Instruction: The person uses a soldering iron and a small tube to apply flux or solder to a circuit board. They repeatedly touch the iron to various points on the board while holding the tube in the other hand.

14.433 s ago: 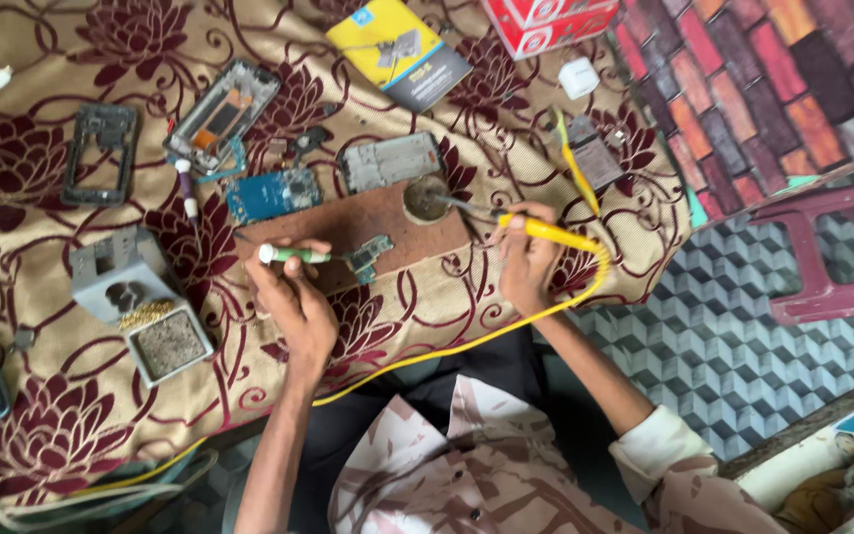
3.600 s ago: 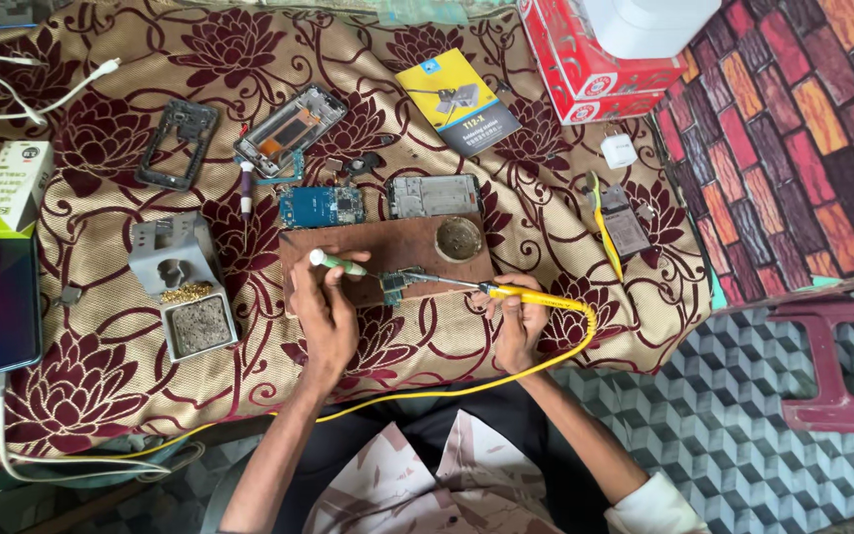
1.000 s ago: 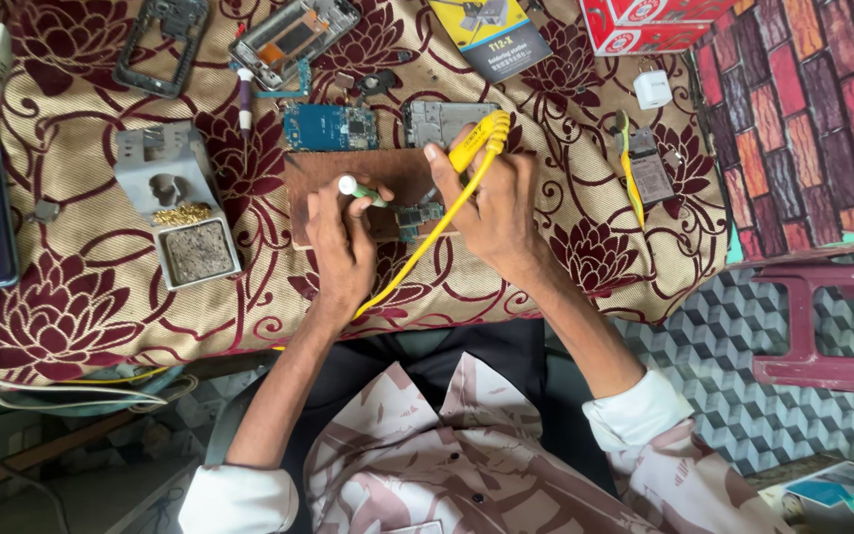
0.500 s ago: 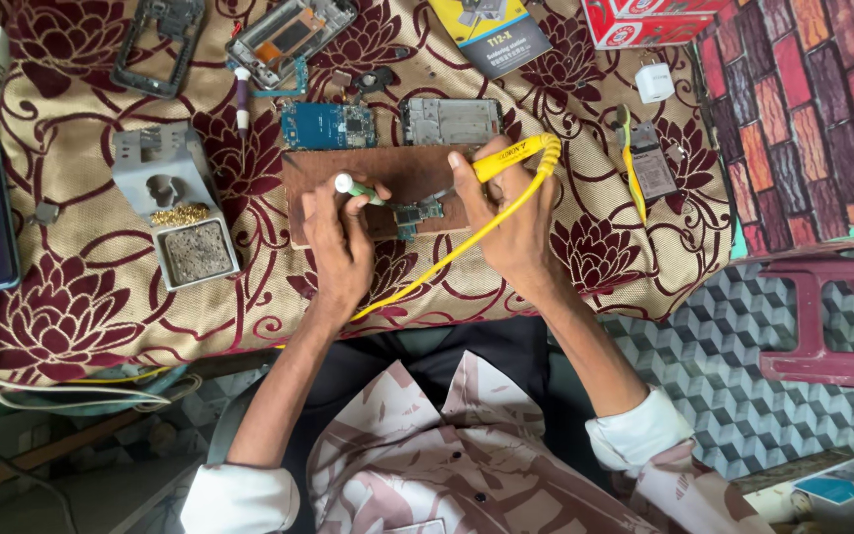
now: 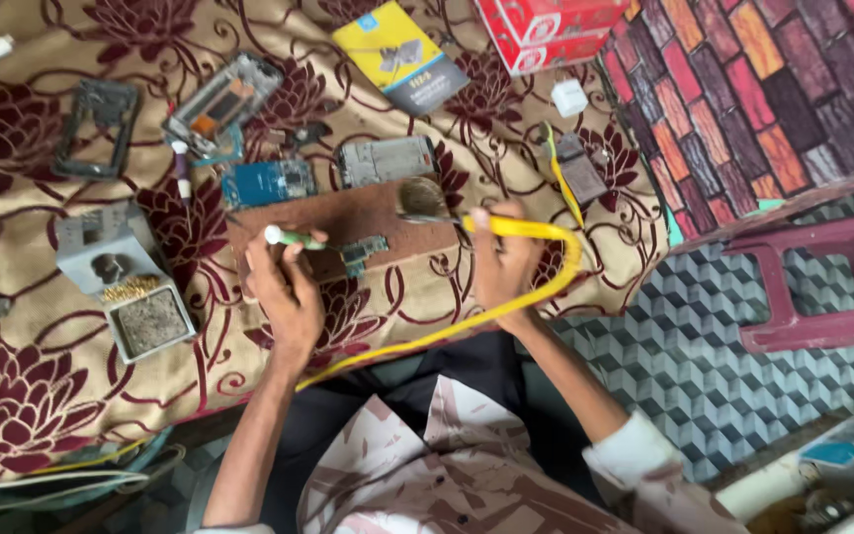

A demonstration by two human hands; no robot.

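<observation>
My left hand (image 5: 287,292) closed on a green-handled tool (image 5: 294,237), at the wooden board's (image 5: 348,222) left end | my right hand (image 5: 506,262) gripping the yellow soldering iron (image 5: 506,226), tip by the round tin (image 5: 422,196) on the board's right | small circuit board (image 5: 363,254) on the board's near edge, between my hands

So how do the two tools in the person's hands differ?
The left hand holds a thin green tool with a white end, while the right hand holds a thicker yellow iron. The green tool has no lead; the yellow iron trails a long yellow cord. The green tool points at the small board; the iron's tip reaches the round tin. Both hover over the brown wooden block.
</observation>
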